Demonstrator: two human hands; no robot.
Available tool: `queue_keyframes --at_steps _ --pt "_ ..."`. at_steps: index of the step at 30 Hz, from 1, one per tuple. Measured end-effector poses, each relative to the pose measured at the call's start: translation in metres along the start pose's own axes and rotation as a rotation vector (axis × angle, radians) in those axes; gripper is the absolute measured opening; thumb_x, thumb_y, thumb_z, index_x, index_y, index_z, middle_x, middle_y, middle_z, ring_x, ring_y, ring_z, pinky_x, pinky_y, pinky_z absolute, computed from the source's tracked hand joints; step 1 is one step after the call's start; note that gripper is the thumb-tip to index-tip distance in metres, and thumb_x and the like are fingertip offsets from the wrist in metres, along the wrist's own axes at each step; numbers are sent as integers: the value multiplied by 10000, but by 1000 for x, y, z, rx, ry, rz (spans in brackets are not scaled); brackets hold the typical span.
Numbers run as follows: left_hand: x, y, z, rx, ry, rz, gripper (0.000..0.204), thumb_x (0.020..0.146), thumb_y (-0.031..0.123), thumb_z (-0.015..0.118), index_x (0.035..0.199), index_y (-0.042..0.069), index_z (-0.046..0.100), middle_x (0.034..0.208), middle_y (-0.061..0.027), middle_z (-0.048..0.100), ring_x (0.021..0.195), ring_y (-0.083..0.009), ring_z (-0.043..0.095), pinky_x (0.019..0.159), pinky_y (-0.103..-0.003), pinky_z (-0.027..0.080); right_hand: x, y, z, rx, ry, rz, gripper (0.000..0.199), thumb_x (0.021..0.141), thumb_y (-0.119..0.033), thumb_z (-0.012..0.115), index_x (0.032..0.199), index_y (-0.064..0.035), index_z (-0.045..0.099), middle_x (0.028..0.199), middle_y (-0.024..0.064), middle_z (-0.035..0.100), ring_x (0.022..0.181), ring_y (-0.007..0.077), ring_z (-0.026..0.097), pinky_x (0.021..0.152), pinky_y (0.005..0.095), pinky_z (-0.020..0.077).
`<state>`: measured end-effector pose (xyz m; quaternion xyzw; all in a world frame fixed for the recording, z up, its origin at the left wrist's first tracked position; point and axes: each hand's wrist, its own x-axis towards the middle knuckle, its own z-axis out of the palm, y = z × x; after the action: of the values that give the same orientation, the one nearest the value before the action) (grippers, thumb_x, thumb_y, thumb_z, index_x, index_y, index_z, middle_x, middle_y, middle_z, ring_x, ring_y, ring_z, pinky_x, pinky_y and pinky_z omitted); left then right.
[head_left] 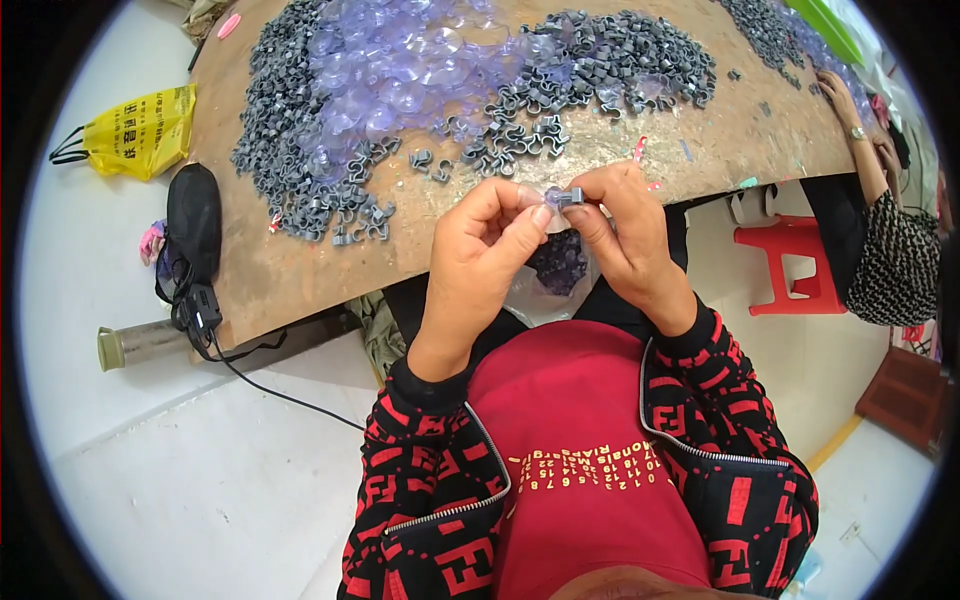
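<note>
Close together at the table's near edge, my two hands meet over my lap. My left hand (482, 250) pinches a clear suction cup (536, 209) between thumb and forefinger. A grey plastic clip (569, 196) is pinched in my right hand (630, 225), its end touching the cup's knob. Whether the two parts are locked together I cannot tell. Below the hands, an open clear plastic bag (558, 270) with dark and purplish pieces in it sits between my legs. Beyond the hands, loose grey clips (515, 145) and a heap of clear, violet-tinted suction cups (400, 70) cover the brown table (400, 225).
A yellow bag (145, 130), a black pouch (193, 225) with a cable and a capped bottle (140, 345) are at the left. On the right, a co-worker's hand (835, 90) reaches onto the table near more clips. A red stool (795, 262) stands below it.
</note>
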<state>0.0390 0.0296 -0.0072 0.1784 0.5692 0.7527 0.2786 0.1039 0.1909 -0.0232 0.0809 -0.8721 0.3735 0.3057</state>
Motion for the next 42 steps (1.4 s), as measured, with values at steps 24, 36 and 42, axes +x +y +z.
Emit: queue_keyframes --at_steps 24,36,42 --pt "28 -24 -24 1369 -55 564 117 739 70 645 833 37 584 866 -95 595 830 -317 537 734 -404 432 -6 37 27 273 -104 369 144 840 -85 601 950 -1 642 863 89 623 781 196 592 698 298 460" --pt "32 -35 -22 1228 -124 548 99 755 40 622 844 44 580 848 -102 560 801 -317 561 680 -410 465 8 54 32 181 -338 457 127 777 -140 636 879 -69 660 775 95 653 715 248 630 635 343 473" --pt "33 -34 -24 1280 -118 510 90 758 35 611 839 49 574 823 -101 554 789 -312 567 664 -410 472 18 54 31 303 -427 524 90 797 -87 612 856 -20 623 688 16 595 629 71 527 573 247 427"
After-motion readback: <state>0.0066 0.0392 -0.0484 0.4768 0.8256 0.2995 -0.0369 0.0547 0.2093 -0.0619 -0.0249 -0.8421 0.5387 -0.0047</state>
